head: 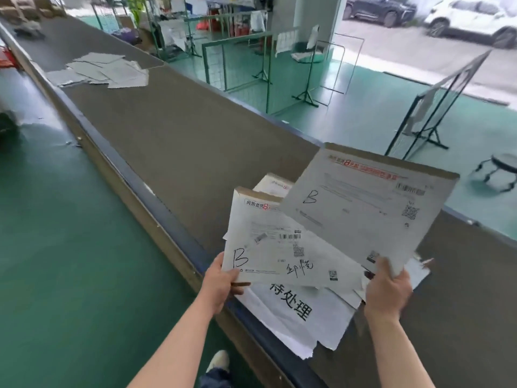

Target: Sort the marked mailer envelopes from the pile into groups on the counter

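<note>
Both forearms bare, reaching forward over worktop (173, 141) edge. Left hand (221, 287) pinches lower left corner of flat grey card envelope (279, 247) marked "B", thumb on top. Right hand (387, 289) grips bottom edge of second envelope (363, 203), also marked "B", lifted and tilted above first. White paper sheet (293, 317) with large black characters beneath, torn edges. Scattered envelope group (103, 71) far down dark matte worktop.
</note>
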{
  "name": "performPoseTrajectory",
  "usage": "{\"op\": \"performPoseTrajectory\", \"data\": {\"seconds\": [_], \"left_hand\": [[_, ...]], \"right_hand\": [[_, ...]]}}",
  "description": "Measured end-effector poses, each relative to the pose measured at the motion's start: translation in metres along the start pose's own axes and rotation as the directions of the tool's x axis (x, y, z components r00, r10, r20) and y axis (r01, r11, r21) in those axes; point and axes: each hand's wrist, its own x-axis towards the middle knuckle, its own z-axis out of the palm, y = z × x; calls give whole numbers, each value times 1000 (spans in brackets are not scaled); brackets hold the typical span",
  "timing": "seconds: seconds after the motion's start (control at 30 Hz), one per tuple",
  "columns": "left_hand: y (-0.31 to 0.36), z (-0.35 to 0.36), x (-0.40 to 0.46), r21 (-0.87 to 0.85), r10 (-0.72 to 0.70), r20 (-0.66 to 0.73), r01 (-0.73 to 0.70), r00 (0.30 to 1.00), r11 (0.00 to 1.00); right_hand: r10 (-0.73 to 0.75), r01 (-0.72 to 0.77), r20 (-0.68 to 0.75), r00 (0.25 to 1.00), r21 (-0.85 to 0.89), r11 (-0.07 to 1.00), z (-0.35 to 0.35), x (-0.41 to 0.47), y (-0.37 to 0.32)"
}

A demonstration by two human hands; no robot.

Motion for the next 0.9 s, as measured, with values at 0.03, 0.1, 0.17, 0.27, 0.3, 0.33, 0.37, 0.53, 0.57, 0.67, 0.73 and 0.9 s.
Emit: {"op": "performPoseTrajectory", "data": {"seconds": [0.03, 0.1, 0.17, 0.27, 0.3, 0.33, 0.37, 0.53, 0.57, 0.67, 0.73, 0.9], "left_hand": [[8, -1, 20, 10, -19, 41, 19, 999, 1000], [24, 0, 51, 11, -40, 97, 39, 995, 999], [41, 2, 78, -6, -44, 143, 45, 989, 999], [59, 9, 108, -81, -42, 170, 56, 985, 995], [63, 11, 119, -115, -56, 168, 76, 984, 990], [63, 14, 131, -129, -92, 150, 112, 984, 985], [61, 15, 138, -132, -128, 104, 141, 986, 981], [33, 7, 149, 107, -185, -27, 186, 982, 977], [28, 5, 146, 128, -174, -23, 176, 984, 976], [21, 0, 130, 141, -167, 13, 163, 986, 976], [18, -3, 117, 178, -154, 80, 138, 985, 974], [18, -22, 79, 255, -128, 228, 68, 965, 965]], "right_hand": [[-3, 4, -65, 998, 25, 1000, 8, 3, 4], [45, -32, -155, 987, 84, 996, 20, 1, 7], [85, -54, -225, 971, 139, 989, 29, 2, 8], [160, -104, -251, 955, 222, 970, 39, -9, 3], [170, -110, -261, 950, 227, 968, 41, -13, 3], [178, -113, -283, 943, 230, 967, 45, -17, 4], [183, -116, -295, 938, 231, 966, 48, -22, 5], [252, -197, -225, 941, 240, 950, 63, -28, 17], [288, -239, -193, 938, 241, 941, 69, -29, 21], [351, -327, -79, 933, 221, 919, 88, -32, 29], [372, -351, -75, 925, 204, 914, 99, -28, 32], [303, -305, -31, 952, -107, 946, 79, -37, 23]]}}
